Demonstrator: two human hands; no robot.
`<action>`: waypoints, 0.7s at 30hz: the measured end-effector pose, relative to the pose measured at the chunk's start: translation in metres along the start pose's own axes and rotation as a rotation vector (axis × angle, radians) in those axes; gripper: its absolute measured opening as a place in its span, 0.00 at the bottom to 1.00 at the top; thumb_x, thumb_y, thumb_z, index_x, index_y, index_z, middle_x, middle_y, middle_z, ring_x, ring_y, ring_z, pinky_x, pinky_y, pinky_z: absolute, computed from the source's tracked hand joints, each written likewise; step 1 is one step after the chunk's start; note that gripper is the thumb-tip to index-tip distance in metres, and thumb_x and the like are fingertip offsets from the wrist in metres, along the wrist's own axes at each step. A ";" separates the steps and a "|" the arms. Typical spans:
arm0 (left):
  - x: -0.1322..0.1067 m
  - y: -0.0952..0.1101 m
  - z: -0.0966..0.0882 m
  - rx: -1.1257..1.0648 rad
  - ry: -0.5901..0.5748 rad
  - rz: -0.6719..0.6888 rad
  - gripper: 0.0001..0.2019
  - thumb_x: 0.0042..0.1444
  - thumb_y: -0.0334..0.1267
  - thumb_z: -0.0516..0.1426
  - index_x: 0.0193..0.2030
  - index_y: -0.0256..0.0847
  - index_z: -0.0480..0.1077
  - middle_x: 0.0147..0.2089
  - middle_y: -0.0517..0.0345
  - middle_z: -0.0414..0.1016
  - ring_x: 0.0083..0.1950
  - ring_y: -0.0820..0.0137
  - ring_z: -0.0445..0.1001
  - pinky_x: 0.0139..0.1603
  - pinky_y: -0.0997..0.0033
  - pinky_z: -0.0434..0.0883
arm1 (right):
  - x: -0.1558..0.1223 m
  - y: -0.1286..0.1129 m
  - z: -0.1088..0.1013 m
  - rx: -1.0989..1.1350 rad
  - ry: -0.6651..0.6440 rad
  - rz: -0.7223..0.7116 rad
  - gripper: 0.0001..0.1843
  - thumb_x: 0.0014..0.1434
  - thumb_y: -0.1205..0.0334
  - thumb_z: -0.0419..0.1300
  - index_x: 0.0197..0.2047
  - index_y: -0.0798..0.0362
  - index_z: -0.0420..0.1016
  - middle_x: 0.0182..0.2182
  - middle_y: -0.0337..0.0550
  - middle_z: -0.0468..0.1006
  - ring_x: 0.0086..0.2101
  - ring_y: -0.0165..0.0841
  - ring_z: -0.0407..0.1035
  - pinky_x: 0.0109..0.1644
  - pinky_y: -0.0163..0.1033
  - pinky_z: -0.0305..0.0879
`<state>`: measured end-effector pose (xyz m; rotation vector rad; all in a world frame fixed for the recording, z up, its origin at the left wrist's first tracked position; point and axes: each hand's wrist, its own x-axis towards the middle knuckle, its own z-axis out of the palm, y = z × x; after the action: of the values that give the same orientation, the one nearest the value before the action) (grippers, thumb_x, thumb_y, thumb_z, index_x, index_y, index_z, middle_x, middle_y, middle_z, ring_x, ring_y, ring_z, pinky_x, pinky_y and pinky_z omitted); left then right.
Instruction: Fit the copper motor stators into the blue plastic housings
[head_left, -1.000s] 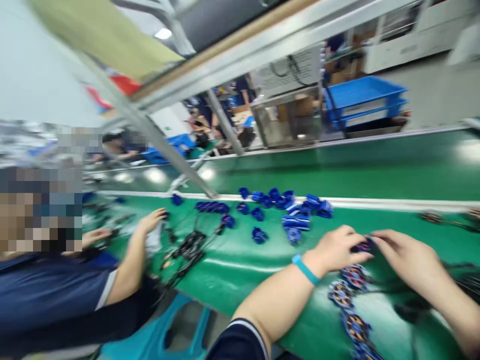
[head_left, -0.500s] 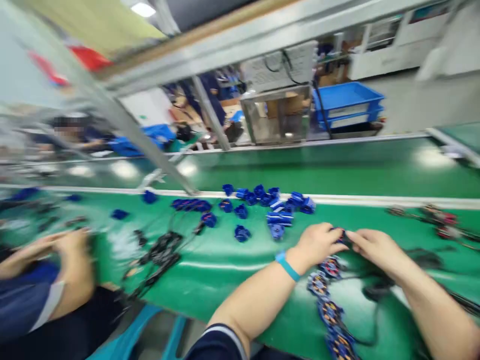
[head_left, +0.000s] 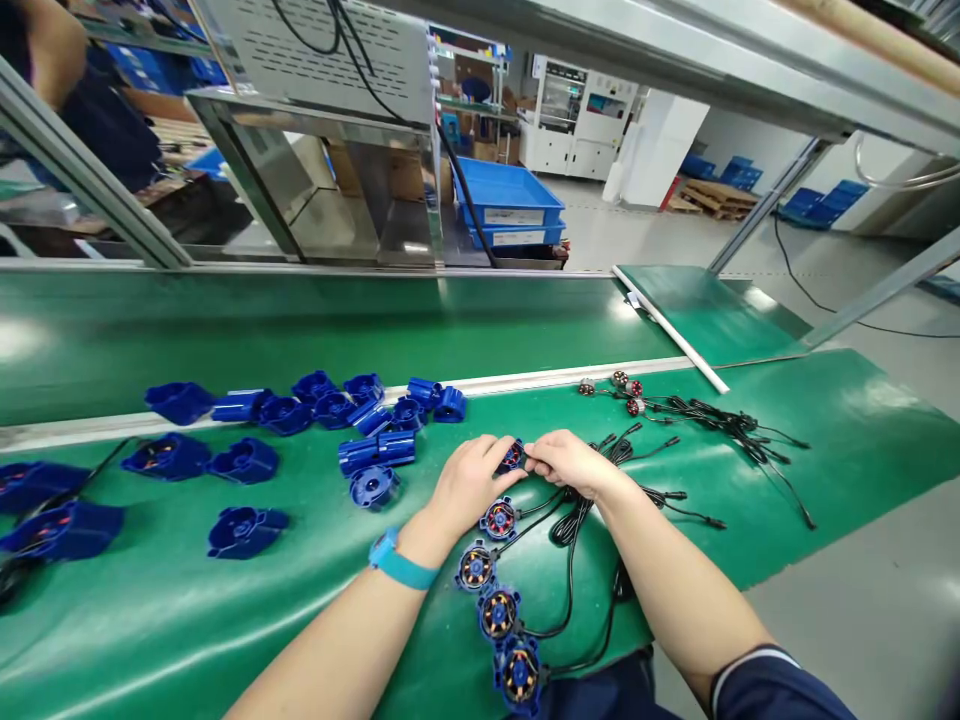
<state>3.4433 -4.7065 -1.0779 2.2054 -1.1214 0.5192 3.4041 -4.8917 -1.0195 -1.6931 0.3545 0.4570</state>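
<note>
My left hand (head_left: 471,480), with a blue band on its wrist, grips a blue motor housing (head_left: 513,456) that has a wound motor core inside. The fingertips of my right hand (head_left: 561,462) pinch at the housing's right edge, where the cable seems to come out; the exact spot is hidden. Below my hands runs a column of several blue housings with copper-wound cores, such as this motor (head_left: 498,612), their black cables leading right. Under my right forearm lies a bundle of black cables (head_left: 574,520).
Several blue housings without cores (head_left: 375,487) lie left of my hands on the green mat (head_left: 315,610). At the back right are loose motor cores (head_left: 635,406) with black cables (head_left: 739,425). A white rail (head_left: 525,380) borders the conveyor belt (head_left: 360,325). Blue trays (head_left: 510,195) stand beyond.
My view has swung to the right and steadied, so the neighbouring person at the left is out of sight. Both hands stay together at the same blue housing.
</note>
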 end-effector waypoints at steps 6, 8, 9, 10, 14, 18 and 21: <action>-0.001 -0.003 0.004 0.064 0.009 0.021 0.19 0.61 0.48 0.60 0.53 0.37 0.72 0.41 0.50 0.76 0.41 0.63 0.76 0.43 0.63 0.75 | 0.001 0.004 -0.003 -0.006 -0.031 -0.038 0.22 0.57 0.46 0.63 0.26 0.57 0.71 0.16 0.31 0.61 0.16 0.20 0.50 0.18 0.29 0.43; -0.001 -0.003 0.004 0.060 0.010 0.024 0.20 0.61 0.48 0.61 0.53 0.36 0.72 0.40 0.50 0.76 0.41 0.62 0.75 0.43 0.62 0.75 | 0.003 0.006 -0.004 -0.012 -0.036 -0.059 0.22 0.55 0.45 0.65 0.26 0.57 0.71 0.17 0.32 0.64 0.17 0.21 0.54 0.19 0.29 0.47; -0.001 -0.003 0.004 0.059 0.009 0.023 0.20 0.60 0.48 0.61 0.53 0.36 0.72 0.40 0.50 0.75 0.41 0.62 0.75 0.44 0.61 0.74 | 0.003 0.007 -0.005 -0.016 -0.036 -0.067 0.21 0.54 0.46 0.66 0.26 0.57 0.71 0.17 0.33 0.66 0.17 0.22 0.56 0.20 0.30 0.49; -0.001 -0.003 0.004 0.057 0.008 0.020 0.20 0.60 0.48 0.62 0.52 0.36 0.72 0.40 0.50 0.75 0.41 0.62 0.74 0.44 0.61 0.74 | 0.004 0.008 -0.005 -0.018 -0.035 -0.073 0.20 0.53 0.47 0.67 0.26 0.56 0.71 0.17 0.34 0.66 0.18 0.22 0.56 0.20 0.30 0.49; -0.001 -0.004 0.004 0.049 0.010 0.008 0.19 0.59 0.47 0.62 0.51 0.36 0.73 0.39 0.50 0.74 0.40 0.62 0.73 0.43 0.61 0.74 | 0.005 0.007 -0.006 -0.007 -0.044 -0.073 0.20 0.49 0.47 0.68 0.27 0.57 0.73 0.17 0.30 0.62 0.17 0.20 0.50 0.19 0.29 0.41; -0.001 -0.004 0.003 0.016 0.007 -0.007 0.17 0.59 0.47 0.63 0.49 0.38 0.73 0.39 0.51 0.74 0.40 0.62 0.73 0.43 0.60 0.74 | 0.007 0.004 -0.005 0.018 -0.051 -0.070 0.22 0.45 0.44 0.69 0.27 0.57 0.74 0.16 0.28 0.59 0.16 0.19 0.46 0.18 0.30 0.36; 0.000 -0.005 0.002 -0.006 0.002 -0.023 0.16 0.59 0.46 0.63 0.49 0.39 0.73 0.39 0.51 0.74 0.41 0.62 0.74 0.43 0.60 0.74 | 0.009 0.005 -0.004 0.045 -0.047 -0.086 0.24 0.44 0.42 0.70 0.27 0.57 0.74 0.15 0.27 0.56 0.16 0.19 0.44 0.18 0.31 0.34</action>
<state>3.4469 -4.7054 -1.0808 2.2093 -1.0937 0.5075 3.4101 -4.8959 -1.0283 -1.6439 0.2547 0.4217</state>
